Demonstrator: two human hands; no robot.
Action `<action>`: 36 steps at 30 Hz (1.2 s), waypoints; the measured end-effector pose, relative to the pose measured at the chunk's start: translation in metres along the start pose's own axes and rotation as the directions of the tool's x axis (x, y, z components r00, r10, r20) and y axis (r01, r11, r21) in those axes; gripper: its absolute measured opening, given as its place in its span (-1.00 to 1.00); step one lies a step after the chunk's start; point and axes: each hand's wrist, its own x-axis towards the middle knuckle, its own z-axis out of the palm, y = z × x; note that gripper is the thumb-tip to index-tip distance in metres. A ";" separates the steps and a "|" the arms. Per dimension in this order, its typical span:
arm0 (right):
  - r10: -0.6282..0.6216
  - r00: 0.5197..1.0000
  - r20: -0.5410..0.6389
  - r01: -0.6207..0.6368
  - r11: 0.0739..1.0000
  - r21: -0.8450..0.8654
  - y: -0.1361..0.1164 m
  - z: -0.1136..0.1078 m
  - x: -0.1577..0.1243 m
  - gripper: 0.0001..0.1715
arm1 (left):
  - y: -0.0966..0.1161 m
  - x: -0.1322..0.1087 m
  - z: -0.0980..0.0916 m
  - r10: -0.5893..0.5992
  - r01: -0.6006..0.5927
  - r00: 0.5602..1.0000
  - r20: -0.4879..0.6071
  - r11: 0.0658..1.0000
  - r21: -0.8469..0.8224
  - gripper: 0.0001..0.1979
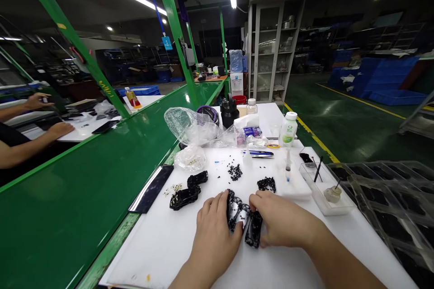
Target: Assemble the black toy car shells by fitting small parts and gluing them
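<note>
My left hand curves around the left side of a bunched group of glossy black car-shaped parts, thumb at their near end. From the other side my right hand grips another black car-shaped part, which tilts against the group. My fingers hide portions of these parts. To the left, one similar black piece and a smaller one lie on the white table. Loose small black bits are scattered beyond my hands, and a denser pile sits just past my right hand.
Tweezers, a syringe, a white bottle and plastic bags stand or lie farther back. A clear tray holds a small jar at right. Beyond the green partition, another person's hands show.
</note>
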 end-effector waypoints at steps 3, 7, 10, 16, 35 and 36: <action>0.028 1.000 0.006 -0.027 0.999 -0.036 -0.005 -0.001 0.002 -0.43 | -0.002 0.006 -0.004 0.028 -0.026 0.999 0.037 0.999 -0.044 -0.34; 0.026 1.000 -0.013 -0.027 0.996 -0.085 -0.011 0.001 0.001 -0.47 | -0.007 0.016 -0.012 0.082 -0.072 0.992 0.092 0.992 -0.106 -0.28; 0.036 0.999 -0.009 -0.037 0.994 -0.100 -0.022 0.005 0.001 -0.53 | -0.009 0.023 -0.020 0.139 -0.116 0.979 0.146 0.980 -0.160 -0.25; 0.053 0.994 0.099 -0.037 0.986 -0.165 -0.053 0.010 0.001 -0.67 | -0.009 0.032 -0.036 0.345 -0.284 0.909 0.233 0.923 -0.261 -0.26; -0.173 0.984 -0.035 0.174 0.984 0.030 -0.018 0.017 0.013 -0.70 | -0.102 0.120 -0.122 0.071 -0.061 0.996 -0.052 0.984 0.168 -0.64; -0.164 0.986 -0.008 0.164 0.986 0.026 -0.018 0.020 0.013 -0.66 | -0.109 0.133 -0.121 0.097 -0.096 0.995 0.001 0.979 0.182 -0.66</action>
